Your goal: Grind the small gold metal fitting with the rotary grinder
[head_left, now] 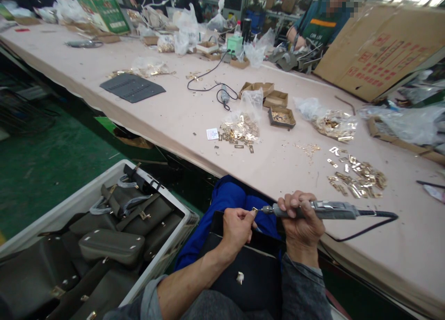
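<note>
My right hand (301,221) is wrapped round a grey electric screwdriver (327,210) with a black cord, held level with its bit pointing left. My left hand (238,227) is closed in a pinch right at the bit's tip, on a tiny metal piece I cannot make out. Both hands hover over a black leather bag (248,276) lying on my lap, which carries a small gold fitting on its face. Just beyond the hands is the near edge of the long beige table (174,120).
Piles of gold metal fittings (358,178) and bags of them (239,127) lie on the table, with small cardboard boxes (281,117). A white crate (86,195) of dark bags stands at my left. Another person in a green top (321,25) works across the table beside a big carton (382,51).
</note>
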{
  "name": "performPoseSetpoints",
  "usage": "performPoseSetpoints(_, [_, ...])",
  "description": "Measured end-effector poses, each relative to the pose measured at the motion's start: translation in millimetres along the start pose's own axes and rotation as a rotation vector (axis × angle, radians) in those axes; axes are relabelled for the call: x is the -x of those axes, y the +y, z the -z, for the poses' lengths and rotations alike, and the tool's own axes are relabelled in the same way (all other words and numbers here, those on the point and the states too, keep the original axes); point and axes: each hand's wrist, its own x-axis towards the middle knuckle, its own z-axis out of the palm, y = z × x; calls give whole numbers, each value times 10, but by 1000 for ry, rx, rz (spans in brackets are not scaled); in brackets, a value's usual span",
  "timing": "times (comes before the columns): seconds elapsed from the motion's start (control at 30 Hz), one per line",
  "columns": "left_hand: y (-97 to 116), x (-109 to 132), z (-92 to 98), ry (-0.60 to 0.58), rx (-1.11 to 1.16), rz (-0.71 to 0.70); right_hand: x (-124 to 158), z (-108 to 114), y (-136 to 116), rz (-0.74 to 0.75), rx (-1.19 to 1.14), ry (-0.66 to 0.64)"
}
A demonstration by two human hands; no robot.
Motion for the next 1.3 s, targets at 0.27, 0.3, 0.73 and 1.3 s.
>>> performPoseSetpoints(0.27, [-17, 1, -14, 2, 30, 4, 5, -9, -10, 0, 8, -7])
performPoseSetpoints(0.3, [-20, 3, -16, 1, 38, -1, 4, -9, -9, -1, 11, -9])
performPoseSetpoints(0.73, [-27, 4, -2, 44, 12, -25, 17, -54, -76, 32, 17, 27])
performPoseSetpoints(1.3, [29, 27, -33, 40, 4, -13, 16, -96, -28, 19, 67, -3])
